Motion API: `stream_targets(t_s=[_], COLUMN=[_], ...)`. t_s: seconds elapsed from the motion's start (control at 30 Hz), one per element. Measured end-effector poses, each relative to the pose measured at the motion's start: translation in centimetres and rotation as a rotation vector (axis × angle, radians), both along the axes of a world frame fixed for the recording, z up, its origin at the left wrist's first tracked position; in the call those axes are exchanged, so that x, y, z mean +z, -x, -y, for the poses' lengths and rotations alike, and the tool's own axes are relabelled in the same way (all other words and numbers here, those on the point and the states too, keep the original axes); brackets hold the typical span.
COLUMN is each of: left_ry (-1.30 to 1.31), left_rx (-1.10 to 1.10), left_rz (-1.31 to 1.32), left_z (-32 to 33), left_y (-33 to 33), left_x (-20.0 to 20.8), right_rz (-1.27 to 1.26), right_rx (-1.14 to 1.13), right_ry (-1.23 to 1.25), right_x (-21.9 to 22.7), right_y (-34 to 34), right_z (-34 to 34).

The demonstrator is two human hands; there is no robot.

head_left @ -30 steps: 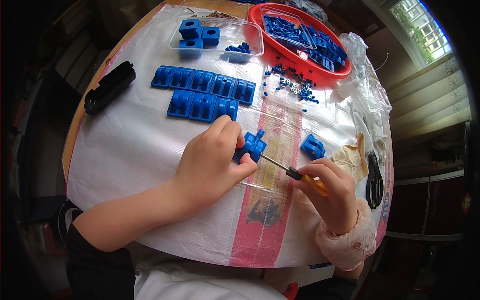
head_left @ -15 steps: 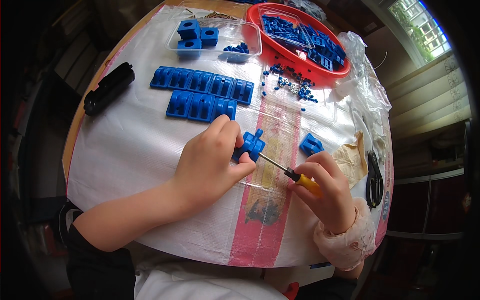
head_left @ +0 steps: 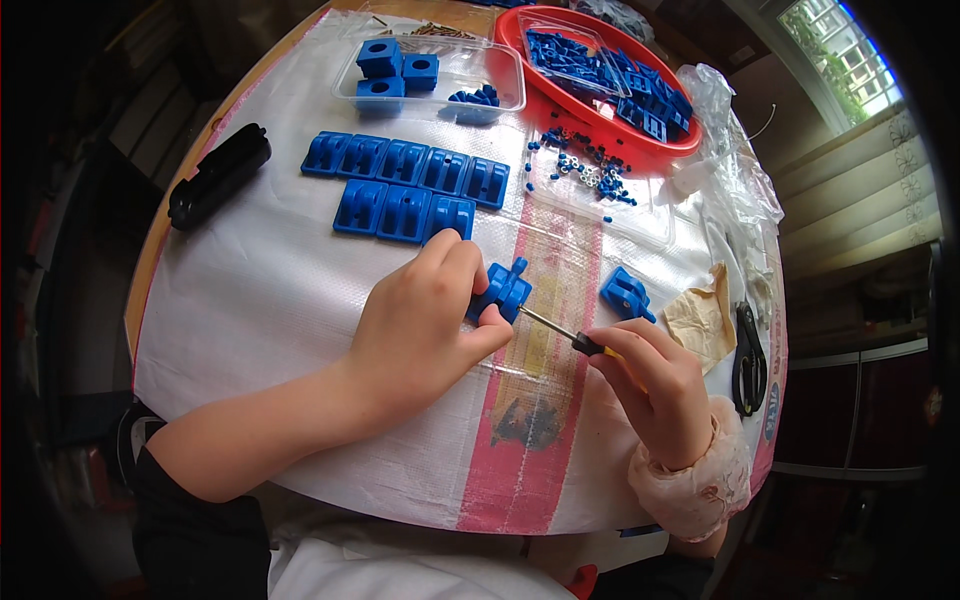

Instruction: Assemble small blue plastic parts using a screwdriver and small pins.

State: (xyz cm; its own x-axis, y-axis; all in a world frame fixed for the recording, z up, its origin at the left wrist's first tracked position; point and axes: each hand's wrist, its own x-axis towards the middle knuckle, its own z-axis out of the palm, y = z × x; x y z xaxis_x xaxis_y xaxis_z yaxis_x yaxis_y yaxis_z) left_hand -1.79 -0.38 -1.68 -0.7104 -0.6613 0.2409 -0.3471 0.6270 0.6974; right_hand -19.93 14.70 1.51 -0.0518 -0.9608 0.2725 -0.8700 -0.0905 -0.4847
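Between the thumb and fingers of my left hand (head_left: 420,310) is a blue plastic bracket (head_left: 503,290) with a small knob sticking up at its far side. My right hand (head_left: 655,390) grips a screwdriver (head_left: 550,322) by its handle, which the fingers mostly cover. The metal shaft points left, and its tip meets a brass-coloured screw (head_left: 522,308) at the bracket's right side. Another blue bracket (head_left: 627,293) lies just beyond my right hand. Two rows of similar blue brackets (head_left: 403,160) sit beyond my left hand.
A clear tub (head_left: 515,95) with blue blocks stands at the back, beside a red basin (head_left: 660,148) of blue parts. Small nuts and blue pieces (head_left: 590,175) lie scattered before the basin. Black scissors (head_left: 748,360) rest at right, a black case (head_left: 220,178) at left.
My right fingers have shifted round the screwdriver handle toward the shaft, covering more of its yellow part. The left hand and its bracket have stayed put.
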Motion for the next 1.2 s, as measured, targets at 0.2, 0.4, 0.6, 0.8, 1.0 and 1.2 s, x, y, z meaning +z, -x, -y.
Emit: stream_targets(t_s=[0.2,0.4,0.6,0.8,1.0,1.2], left_ry=[-0.010,-0.011,-0.010,-0.011,-0.012,-0.004], left_rx=[0.000,-0.001,0.001,0.003,0.003,-0.001], left_rz=[0.000,0.003,-0.002,-0.001,-0.003,-0.014], left_z=[0.01,0.01,0.03,0.01,0.00,0.04], left_y=[0.03,-0.02,-0.01,-0.01,0.00,-0.01], left_x=[0.07,0.10,0.05,0.05,0.03,-0.04], right_rz=[0.045,-0.013,0.015,0.108,0.051,0.061], right_rx=[-0.007,-0.015,-0.002,0.001,0.014,0.010], right_ry=[-0.014,-0.003,-0.012,-0.074,-0.023,-0.016], right_x=[0.30,-0.05,0.01,0.12,0.35,0.05], right_y=[-0.34,0.05,-0.01,-0.04,-0.36,-0.04], right_z=[0.24,0.20,0.06,0.01,0.39,0.08])
